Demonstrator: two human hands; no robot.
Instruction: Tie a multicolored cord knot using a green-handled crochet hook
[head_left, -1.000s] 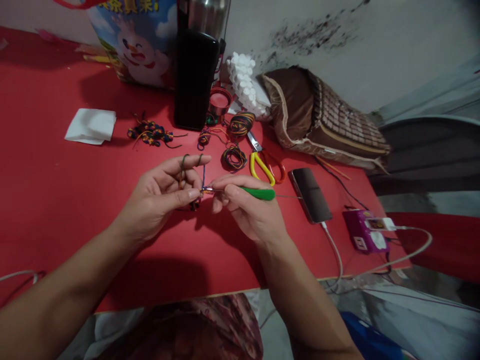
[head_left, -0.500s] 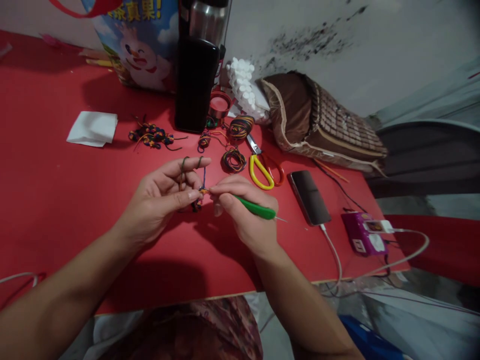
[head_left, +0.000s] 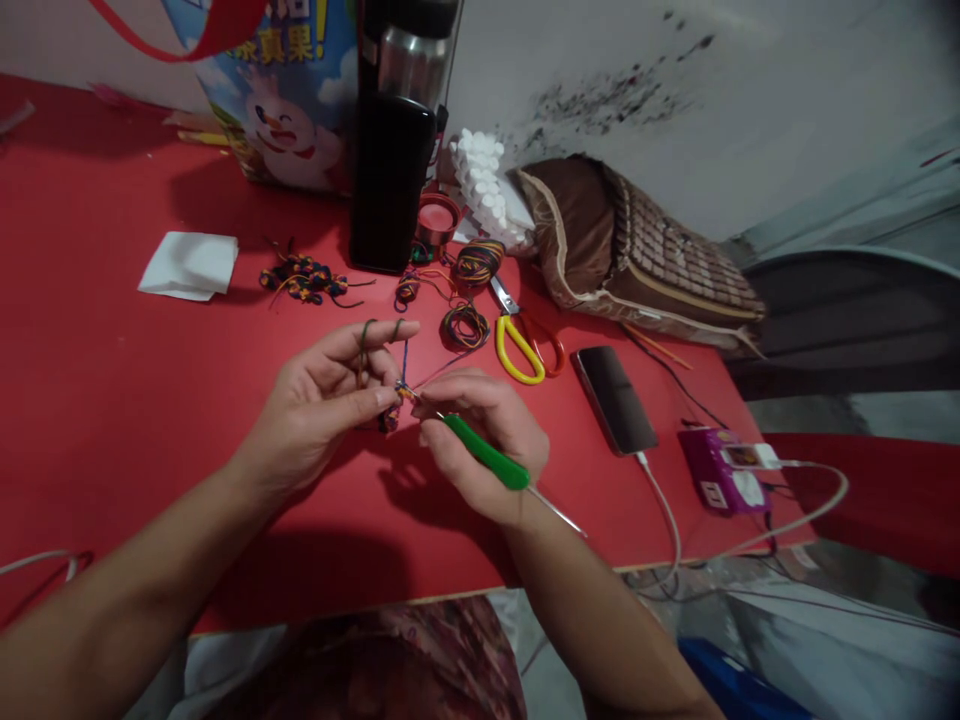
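Observation:
Between the thumb and fingers of my left hand (head_left: pixel 330 395) a small multicoloured crochet piece (head_left: pixel 389 417) is pinched. Yarn (head_left: pixel 365 345) loops round the raised index finger and runs down to the piece. My right hand (head_left: pixel 484 440) holds a crochet hook with a green handle (head_left: pixel 487 452); its hook end meets the piece at my left fingertips, and the bare metal other end points toward my right wrist. Behind my hands lie a coil of dark multicoloured yarn (head_left: pixel 465 326), a wound yarn ball (head_left: pixel 480 262) and scissors (head_left: pixel 520 350) with yellow and red handles.
A knotted yarn piece (head_left: pixel 306 277) and a folded white paper (head_left: pixel 190 265) lie at left. A black phone (head_left: pixel 392 185) stands upright before a metal bottle (head_left: pixel 414 62). At right are a charging phone (head_left: pixel 616 400), a purple box (head_left: pixel 724 470) with cables, and a brown cushion (head_left: pixel 645 235).
The hook has turned in my right hand, its rear end now pointing down toward the wrist. My right fingers have shifted. A yarn strand now shows stretched toward the coil.

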